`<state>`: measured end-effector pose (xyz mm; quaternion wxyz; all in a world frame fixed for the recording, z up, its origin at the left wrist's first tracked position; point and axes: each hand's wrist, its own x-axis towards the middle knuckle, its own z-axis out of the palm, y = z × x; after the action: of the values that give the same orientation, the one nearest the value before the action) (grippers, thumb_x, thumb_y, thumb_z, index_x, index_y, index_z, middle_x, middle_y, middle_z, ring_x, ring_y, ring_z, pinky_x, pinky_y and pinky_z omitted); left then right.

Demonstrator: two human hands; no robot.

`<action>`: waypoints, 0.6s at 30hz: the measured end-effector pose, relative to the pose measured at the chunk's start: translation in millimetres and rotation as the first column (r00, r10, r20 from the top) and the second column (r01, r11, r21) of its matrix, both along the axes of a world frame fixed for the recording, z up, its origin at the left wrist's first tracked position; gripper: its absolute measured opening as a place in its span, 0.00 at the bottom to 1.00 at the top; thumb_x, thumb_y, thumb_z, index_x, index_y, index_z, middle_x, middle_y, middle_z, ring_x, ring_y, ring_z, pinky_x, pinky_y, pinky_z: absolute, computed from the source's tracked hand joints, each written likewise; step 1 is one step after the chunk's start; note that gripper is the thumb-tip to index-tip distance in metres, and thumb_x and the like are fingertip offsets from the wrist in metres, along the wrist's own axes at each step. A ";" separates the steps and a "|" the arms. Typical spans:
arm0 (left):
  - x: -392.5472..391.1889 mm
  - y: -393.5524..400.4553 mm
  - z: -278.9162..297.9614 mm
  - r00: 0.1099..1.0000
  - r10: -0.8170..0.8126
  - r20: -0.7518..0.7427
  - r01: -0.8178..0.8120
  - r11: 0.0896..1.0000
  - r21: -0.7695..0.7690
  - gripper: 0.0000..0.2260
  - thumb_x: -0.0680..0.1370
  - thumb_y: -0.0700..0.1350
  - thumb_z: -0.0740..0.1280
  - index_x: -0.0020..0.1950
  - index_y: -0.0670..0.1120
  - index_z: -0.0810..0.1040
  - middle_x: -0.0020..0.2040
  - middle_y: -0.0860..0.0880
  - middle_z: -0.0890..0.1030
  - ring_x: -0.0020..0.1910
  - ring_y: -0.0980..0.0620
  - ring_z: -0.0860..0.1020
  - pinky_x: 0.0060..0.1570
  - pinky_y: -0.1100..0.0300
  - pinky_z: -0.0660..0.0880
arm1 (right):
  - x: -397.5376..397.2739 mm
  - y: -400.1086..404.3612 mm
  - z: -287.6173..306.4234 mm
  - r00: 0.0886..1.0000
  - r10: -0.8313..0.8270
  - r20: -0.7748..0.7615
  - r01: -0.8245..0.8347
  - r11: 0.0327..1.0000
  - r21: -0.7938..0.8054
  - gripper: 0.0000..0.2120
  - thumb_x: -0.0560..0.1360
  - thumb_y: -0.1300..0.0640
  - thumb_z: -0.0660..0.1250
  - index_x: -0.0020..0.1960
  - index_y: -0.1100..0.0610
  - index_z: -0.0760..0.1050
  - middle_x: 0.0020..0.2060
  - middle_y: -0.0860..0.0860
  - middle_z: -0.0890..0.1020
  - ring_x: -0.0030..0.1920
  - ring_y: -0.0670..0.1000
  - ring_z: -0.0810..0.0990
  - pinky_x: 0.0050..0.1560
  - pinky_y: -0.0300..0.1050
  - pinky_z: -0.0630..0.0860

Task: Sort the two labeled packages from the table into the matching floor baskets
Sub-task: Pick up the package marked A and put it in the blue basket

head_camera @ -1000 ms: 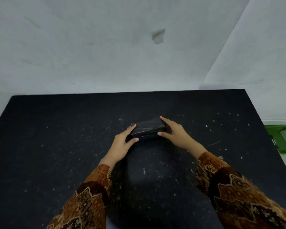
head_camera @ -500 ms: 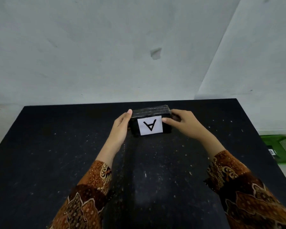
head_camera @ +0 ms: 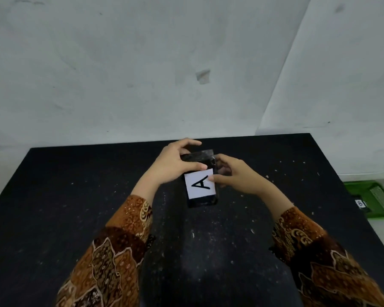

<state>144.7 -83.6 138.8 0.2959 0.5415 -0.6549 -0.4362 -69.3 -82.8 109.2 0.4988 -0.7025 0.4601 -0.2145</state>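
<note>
A black wrapped package point(head_camera: 201, 201) with a white label showing the letter A is held up over the black table point(head_camera: 53, 196), label towards me and turned on its side. My left hand point(head_camera: 173, 162) grips its upper left end, thumb on the label's top edge. My right hand point(head_camera: 235, 173) grips its right side, thumb on the label. At the right, on the floor, a green basket point(head_camera: 374, 196) carries a small tag marked B. No second package is in view.
The black table has white specks scattered over it and reaches to the grey wall point(head_camera: 142, 74) behind. The floor shows only at the far right, beside the green basket.
Both hands lifted the package off the table, tipped it so the A label faces me, then rotated it about a quarter turn. The view tilted upward.
</note>
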 end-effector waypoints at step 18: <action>-3.7 41.9 -48.0 0.886 0.230 -0.403 -0.130 0.956 0.262 0.15 0.67 0.53 0.74 0.53 0.55 0.81 0.50 0.52 0.86 0.49 0.54 0.84 0.43 0.64 0.80 | -14.4 18.8 -14.0 0.870 -0.376 0.318 0.318 0.922 0.220 0.26 0.70 0.57 0.72 0.65 0.49 0.68 0.57 0.51 0.80 0.58 0.51 0.80 0.55 0.45 0.79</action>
<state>141.1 -41.7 90.8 0.4079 0.5213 -0.4659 -0.5871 -83.7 -64.0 95.2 0.5814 -0.5155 0.4973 -0.3859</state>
